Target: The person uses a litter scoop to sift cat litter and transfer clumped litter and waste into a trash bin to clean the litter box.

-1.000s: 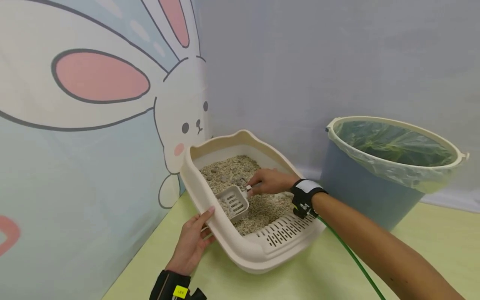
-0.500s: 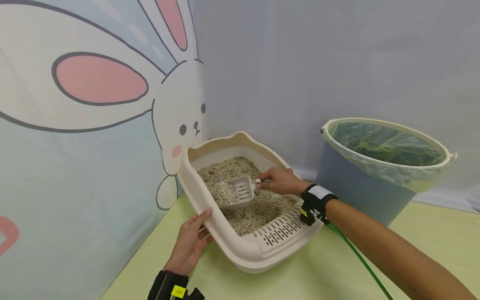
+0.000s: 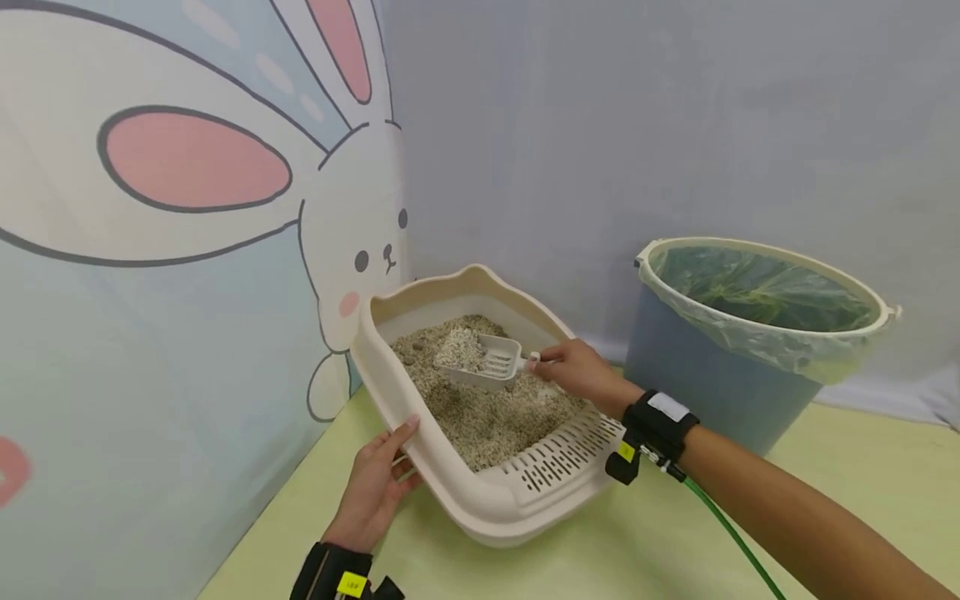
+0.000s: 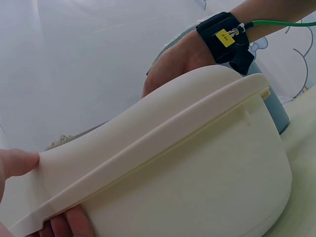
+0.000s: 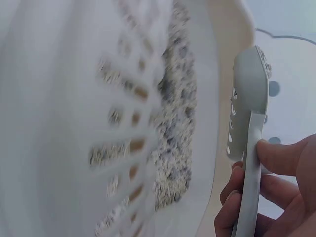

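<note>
"Scoop (image 3: 497,367) and right hand (image 3: 579,371) have lifted since half a second ago in the head view, litter (image 3: 459,350) aboard."
"Over the litter tray (image 3: 397,379), so that scoopful seems gathered. Left hand (image 3: 375,479)?"
"Left wrist view: thumb (image 4: 22,162) above the rim (image 4: 148,131), fingers (image 4: 78,222) tucked beneath, gripping."
"Right wrist view: fingers closed around the handle (image 5: 252,170)."

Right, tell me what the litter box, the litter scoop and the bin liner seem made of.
Litter box: probably molded plastic, beige with a satin finish, judging by its smooth rounded rim and clean-cut slots.
Litter scoop: likely rigid plastic, pale and matte; its thin slotted pan shows no sag under the litter.
Bin liner: seemingly thin plastic film, slightly glossy; it is see-through and wrinkled.
</note>
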A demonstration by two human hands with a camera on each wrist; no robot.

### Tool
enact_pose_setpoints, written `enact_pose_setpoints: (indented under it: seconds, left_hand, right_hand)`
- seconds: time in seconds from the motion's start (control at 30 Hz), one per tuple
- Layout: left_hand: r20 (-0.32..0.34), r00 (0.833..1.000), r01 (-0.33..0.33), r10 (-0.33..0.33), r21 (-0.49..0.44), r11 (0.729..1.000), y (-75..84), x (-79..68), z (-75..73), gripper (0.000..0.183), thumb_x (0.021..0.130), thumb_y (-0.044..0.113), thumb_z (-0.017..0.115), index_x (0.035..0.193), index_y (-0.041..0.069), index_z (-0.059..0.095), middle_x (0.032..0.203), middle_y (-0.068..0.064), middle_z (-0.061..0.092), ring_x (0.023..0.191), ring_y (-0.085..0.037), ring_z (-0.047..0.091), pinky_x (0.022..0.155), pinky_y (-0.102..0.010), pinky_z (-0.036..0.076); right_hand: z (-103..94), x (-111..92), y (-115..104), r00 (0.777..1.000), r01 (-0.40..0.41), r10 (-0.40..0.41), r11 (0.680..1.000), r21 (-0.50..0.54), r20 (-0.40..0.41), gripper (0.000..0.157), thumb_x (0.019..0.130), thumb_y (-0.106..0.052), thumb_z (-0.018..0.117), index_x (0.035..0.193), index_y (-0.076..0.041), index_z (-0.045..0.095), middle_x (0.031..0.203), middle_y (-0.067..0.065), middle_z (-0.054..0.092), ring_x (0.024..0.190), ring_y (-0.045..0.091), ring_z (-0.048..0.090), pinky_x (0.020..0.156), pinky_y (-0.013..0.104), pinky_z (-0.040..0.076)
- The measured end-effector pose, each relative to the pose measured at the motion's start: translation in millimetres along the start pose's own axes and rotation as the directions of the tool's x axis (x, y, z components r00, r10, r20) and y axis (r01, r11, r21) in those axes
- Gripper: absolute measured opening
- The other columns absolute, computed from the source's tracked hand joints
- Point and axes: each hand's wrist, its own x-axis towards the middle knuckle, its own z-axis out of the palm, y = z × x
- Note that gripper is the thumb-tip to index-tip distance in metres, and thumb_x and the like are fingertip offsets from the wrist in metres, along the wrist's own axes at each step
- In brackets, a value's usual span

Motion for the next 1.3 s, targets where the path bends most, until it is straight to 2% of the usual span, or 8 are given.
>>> enact_pose_setpoints:
  seconds: [0.17, 0.33, 0.6, 0.9, 1.03, 1.13, 1.2, 1.3]
  left_hand:
    - [0.012, 1.000, -0.011, 0.012, -0.004, 1.000, 1.7, 0.5, -0.9, 0.068, 0.078, 0.043, 0.074, 0.124, 0.001, 0.048, 0.115, -0.015, 0.051, 0.093, -0.023, 0.057, 0.071, -0.031, 0.052]
    - [0.005, 1.000, 0.006, -0.006, -0.013, 1.000, 0.4, 0.0, -0.8, 0.069, 0.077, 0.042, 0.075, 0.124, 0.001, 0.047, 0.115, -0.015, 0.051, 0.093, -0.023, 0.057, 0.071, -0.030, 0.052]
    - [0.021, 1.000, -0.004, 0.004, -0.007, 1.000, 1.6, -0.8, 0.6, 0.069, 0.078, 0.043, 0.073, 0.125, 0.001, 0.046, 0.116, -0.015, 0.050, 0.095, -0.023, 0.056, 0.072, -0.031, 0.052]
    - [0.010, 1.000, 0.003, -0.002, -0.011, 1.000, 1.0, -0.5, -0.2, 0.066, 0.078, 0.041, 0.074, 0.124, 0.002, 0.048, 0.113, -0.014, 0.052, 0.093, -0.023, 0.057, 0.071, -0.032, 0.052]
    - [0.011, 1.000, 0.002, -0.002, -0.016, 1.000, 0.8, -0.3, -0.2, 0.065, 0.078, 0.041, 0.074, 0.124, 0.002, 0.048, 0.113, -0.014, 0.052, 0.093, -0.022, 0.058, 0.071, -0.032, 0.052]
    - [0.009, 1.000, 0.001, -0.001, -0.020, 1.000, 0.9, -0.2, -0.4, 0.064, 0.078, 0.040, 0.074, 0.123, 0.002, 0.049, 0.113, -0.014, 0.053, 0.093, -0.023, 0.058, 0.071, -0.032, 0.052]
    - [0.007, 1.000, 0.000, 0.000, -0.017, 1.000, 1.0, -0.2, -0.5, 0.065, 0.078, 0.041, 0.074, 0.124, 0.002, 0.049, 0.113, -0.013, 0.053, 0.093, -0.022, 0.058, 0.071, -0.032, 0.052]
    - [0.003, 1.000, 0.003, -0.003, -0.014, 1.000, 0.8, 0.2, -0.7, 0.067, 0.078, 0.042, 0.074, 0.124, 0.002, 0.048, 0.113, -0.013, 0.053, 0.093, -0.022, 0.058, 0.071, -0.031, 0.052]
  right_hand:
    - [-1.2, -4.2, -3.7, 0.997, -0.072, 0.070, 0.991, 0.117, 0.020, 0.031, 0.098, -0.022, 0.054, 0.121, -0.002, 0.062, 0.118, 0.020, 0.058, 0.101, 0.030, 0.052, 0.084, 0.047, 0.043]
    - [-4.9, -4.5, -3.3, 0.992, -0.123, 0.116, 0.976, 0.181, 0.048, 0.037, 0.098, -0.024, 0.054, 0.129, -0.003, 0.055, 0.133, 0.020, 0.050, 0.114, 0.034, 0.048, 0.094, 0.048, 0.041]
    - [-21.9, 4.3, -16.0, 0.986, -0.169, 0.165, 0.964, 0.203, 0.039, 0.047, 0.095, -0.037, 0.056, 0.132, -0.009, 0.052, 0.127, 0.016, 0.055, 0.115, 0.030, 0.047, 0.101, 0.053, 0.030]
    - [-36.5, 7.7, -31.3, 0.987, -0.160, 0.160, 0.966, 0.202, 0.015, 0.048, 0.093, -0.043, 0.058, 0.126, -0.008, 0.058, 0.121, 0.015, 0.056, 0.109, 0.030, 0.049, 0.098, 0.051, 0.034]
    - [-39.8, 2.5, -30.5, 0.994, -0.109, 0.113, 0.982, 0.155, -0.014, 0.042, 0.094, -0.040, 0.057, 0.123, -0.009, 0.061, 0.119, 0.015, 0.056, 0.107, 0.029, 0.049, 0.094, 0.051, 0.036]
    - [-39.2, -3.3, -25.7, 0.998, -0.022, 0.026, 0.998, 0.065, -0.065, 0.032, 0.096, -0.033, 0.057, 0.116, -0.009, 0.065, 0.105, 0.012, 0.057, 0.086, 0.025, 0.047, 0.077, 0.041, 0.037]
    - [-37.4, -7.7, -21.1, 0.994, 0.043, -0.042, 0.999, 0.006, -0.103, 0.025, 0.096, -0.028, 0.057, 0.108, -0.009, 0.068, 0.087, 0.012, 0.051, 0.070, 0.024, 0.038, 0.066, 0.039, 0.031]
    - [-33.4, -14.3, -14.6, 0.977, 0.121, -0.135, 0.989, -0.089, -0.163, 0.021, 0.096, -0.024, 0.058, 0.106, -0.010, 0.069, 0.087, 0.012, 0.057, 0.069, 0.022, 0.044, 0.063, 0.039, 0.032]
